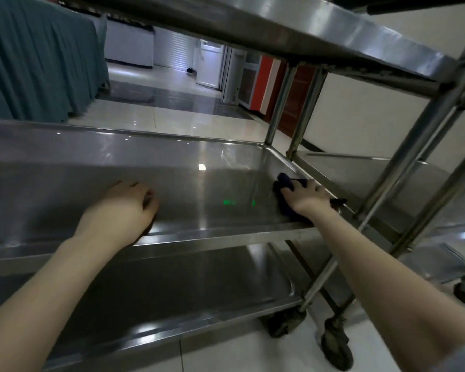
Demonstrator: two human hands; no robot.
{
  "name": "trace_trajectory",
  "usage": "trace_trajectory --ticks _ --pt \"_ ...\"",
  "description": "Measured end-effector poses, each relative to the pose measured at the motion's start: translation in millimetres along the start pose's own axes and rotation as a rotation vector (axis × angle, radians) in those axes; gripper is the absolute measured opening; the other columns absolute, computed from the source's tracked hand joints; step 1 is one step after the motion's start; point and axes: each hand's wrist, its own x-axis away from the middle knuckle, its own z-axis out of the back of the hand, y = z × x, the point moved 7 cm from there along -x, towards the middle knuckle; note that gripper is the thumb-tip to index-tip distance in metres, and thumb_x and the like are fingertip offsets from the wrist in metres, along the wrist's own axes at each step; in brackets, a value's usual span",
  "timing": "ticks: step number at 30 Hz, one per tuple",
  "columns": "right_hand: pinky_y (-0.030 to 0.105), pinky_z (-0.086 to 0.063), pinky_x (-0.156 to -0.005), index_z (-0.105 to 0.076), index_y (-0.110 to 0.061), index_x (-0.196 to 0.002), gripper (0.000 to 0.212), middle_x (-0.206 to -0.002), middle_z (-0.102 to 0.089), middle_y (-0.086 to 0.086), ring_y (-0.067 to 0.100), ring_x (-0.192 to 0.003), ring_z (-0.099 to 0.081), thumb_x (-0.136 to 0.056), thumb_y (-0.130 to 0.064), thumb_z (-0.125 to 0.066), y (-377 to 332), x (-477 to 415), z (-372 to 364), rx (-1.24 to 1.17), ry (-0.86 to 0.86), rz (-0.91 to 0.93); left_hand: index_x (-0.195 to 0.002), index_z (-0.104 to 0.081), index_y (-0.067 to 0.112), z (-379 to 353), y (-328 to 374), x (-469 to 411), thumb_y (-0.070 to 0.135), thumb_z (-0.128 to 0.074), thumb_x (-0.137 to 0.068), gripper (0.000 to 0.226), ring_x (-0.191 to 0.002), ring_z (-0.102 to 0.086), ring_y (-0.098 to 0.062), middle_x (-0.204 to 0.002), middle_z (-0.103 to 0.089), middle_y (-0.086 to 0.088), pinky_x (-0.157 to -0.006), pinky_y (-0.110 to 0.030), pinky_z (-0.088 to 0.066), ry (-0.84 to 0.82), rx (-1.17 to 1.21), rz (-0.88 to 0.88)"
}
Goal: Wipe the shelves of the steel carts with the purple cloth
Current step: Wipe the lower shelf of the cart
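On the middle shelf (220, 167) of the near steel cart, the right hand (308, 197) presses the purple cloth (285, 183) flat against the steel at the shelf's right end, close to the raised rim. Its fingers (297, 187) lie spread over the bunched cloth, pinning it under the palm. The left hand (121, 208) grips the shelf's front edge, fingers curled over the lip, bracing. The cloth looks soft, light and limp; it should fold into the corner easily and is best held crumpled under a flat palm. Polished steel looks slick, so the cloth should glide. The upper shelf (320, 30) hangs low overhead, and upright posts (278, 103) crowd the corner. A second cart (381, 178) stands just beside, on the right.
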Motion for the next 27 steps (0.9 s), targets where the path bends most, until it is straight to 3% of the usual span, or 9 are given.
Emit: trace_trajectory --ticks 5,9,12,14,17,20,23,25,27 --pt "0.044 -0.029 -0.104 -0.035 -0.034 -0.145 0.053 -0.151 -0.031 0.012 0.039 -0.133 -0.032 -0.097 -0.055 -0.030 -182 106 -11 -0.087 0.021 0.602 -0.104 -0.064 0.005 17 -4 8 0.017 -0.050 -0.093 0.021 -0.092 -0.054 -0.039 -0.099 -0.062 -0.023 -0.078 -0.048 -0.049 0.125 -0.009 0.015" --pt "0.045 -0.030 -0.106 -0.030 -0.039 -0.148 0.054 -0.153 -0.030 0.008 0.034 -0.134 -0.031 -0.096 -0.055 -0.033 -216 143 -13 -0.136 -0.025 0.817 -0.110 -0.064 -0.001 17 -4 9 0.004 -0.050 -0.091 0.024 -0.094 -0.055 -0.044 -0.104 -0.062 -0.028 -0.082 -0.051 -0.047 0.116 -0.042 -0.028" --pt "0.037 -0.031 -0.103 -0.030 -0.045 -0.145 0.053 -0.153 -0.032 0.006 0.032 -0.134 -0.034 -0.094 -0.059 -0.032 -156 104 -11 -0.151 -0.034 0.710 -0.113 -0.064 0.001 14 -4 9 0.004 -0.050 -0.091 0.026 -0.104 -0.053 -0.044 -0.113 -0.061 -0.026 -0.090 -0.050 -0.045 0.088 -0.039 -0.038" --pt "0.035 -0.031 -0.102 -0.030 -0.047 -0.145 0.052 -0.154 -0.031 0.005 0.031 -0.134 -0.036 -0.094 -0.062 -0.030 -84 65 -9 -0.122 -0.035 0.513 -0.111 -0.065 0.003 11 -6 8 0.006 -0.051 -0.091 0.024 -0.103 -0.053 -0.043 -0.111 -0.063 -0.025 -0.089 -0.049 -0.046 0.083 -0.045 -0.058" --pt "0.044 -0.031 -0.109 -0.029 -0.040 -0.148 0.057 -0.156 -0.026 0.009 0.035 -0.137 -0.033 -0.096 -0.062 -0.026 22 23 3 -0.015 -0.048 0.149 -0.103 -0.065 0.007 7 -8 6 0.012 -0.047 -0.093 0.021 -0.084 -0.052 -0.034 -0.098 -0.062 -0.021 -0.080 -0.046 -0.047 0.058 -0.034 -0.079" --pt "0.049 -0.026 -0.110 -0.028 -0.032 -0.150 0.061 -0.157 -0.022 0.011 0.040 -0.139 -0.024 -0.096 -0.060 -0.026 35 21 7 0.025 -0.059 0.001 -0.094 -0.062 0.012 6 -12 9 0.017 -0.045 -0.093 0.018 -0.072 -0.042 -0.021 -0.085 -0.057 -0.012 -0.070 -0.039 -0.043 0.049 -0.020 -0.058" --pt "0.049 -0.025 -0.109 -0.030 -0.028 -0.148 0.060 -0.156 -0.022 0.013 0.040 -0.139 -0.025 -0.097 -0.058 -0.027 -62 51 0 -0.016 -0.036 0.169 -0.098 -0.062 0.012 9 -10 11 0.018 -0.045 -0.094 0.018 -0.072 -0.045 -0.025 -0.087 -0.056 -0.011 -0.068 -0.038 -0.042 0.057 -0.028 -0.005" --pt "0.046 -0.028 -0.105 -0.034 -0.029 -0.146 0.056 -0.152 -0.028 0.014 0.040 -0.135 -0.030 -0.096 -0.054 -0.031 -169 92 -9 -0.054 -0.007 0.433 -0.103 -0.063 0.009 19 -13 16 0.016 -0.047 -0.093 0.020 -0.076 -0.055 -0.033 -0.090 -0.061 -0.018 -0.067 -0.041 -0.046 0.121 -0.055 0.077" --pt "0.046 -0.029 -0.103 -0.036 -0.028 -0.145 0.053 -0.151 -0.031 0.015 0.040 -0.132 -0.033 -0.096 -0.050 -0.036 -270 149 -18 -0.089 -0.033 0.718 -0.092 -0.063 0.000 35 -26 30 0.007 -0.053 -0.088 0.013 -0.068 -0.057 -0.037 -0.082 -0.062 -0.025 -0.058 -0.042 -0.048 0.222 -0.093 0.143"
